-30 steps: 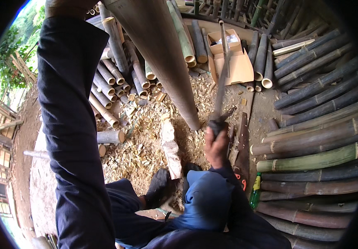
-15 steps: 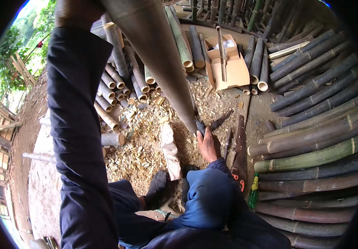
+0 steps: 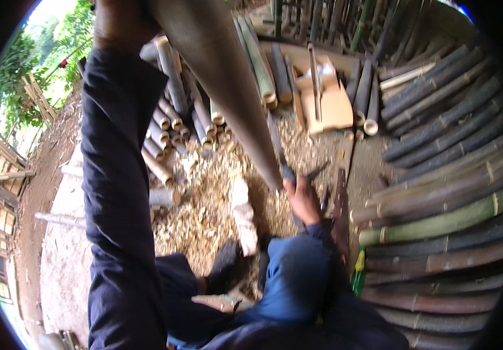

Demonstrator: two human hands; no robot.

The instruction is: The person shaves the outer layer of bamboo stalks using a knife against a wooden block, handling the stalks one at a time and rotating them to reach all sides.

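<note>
A thick grey-brown bamboo pole (image 3: 219, 76) slants down from the upper left, its narrow-looking lower end over the chopping block. My left hand (image 3: 124, 29) grips it high up, with its fingers partly cut off by the frame's edge. Low beside the pole's end, my right hand (image 3: 303, 201) is closed round the dark handle of a long knife (image 3: 276, 141). The blade points up and away along the pole's right side, a small gap from it. A pale, hacked wood block (image 3: 242, 213) lies between my feet.
Wood chips (image 3: 196, 216) cover the ground. Cut bamboo tubes (image 3: 166, 125) are piled ahead on the left. An opened cardboard box (image 3: 330, 108) has a split bamboo piece across it. Stacked bamboo poles (image 3: 438, 221) fill the right, near a green bottle (image 3: 359, 274). A saw (image 3: 340, 210) lies right of my knee.
The knife blade has come slightly away from the pole's side, and my right hand has shifted a little right. My left hand still holds the pole. The whole view has shifted slightly.
</note>
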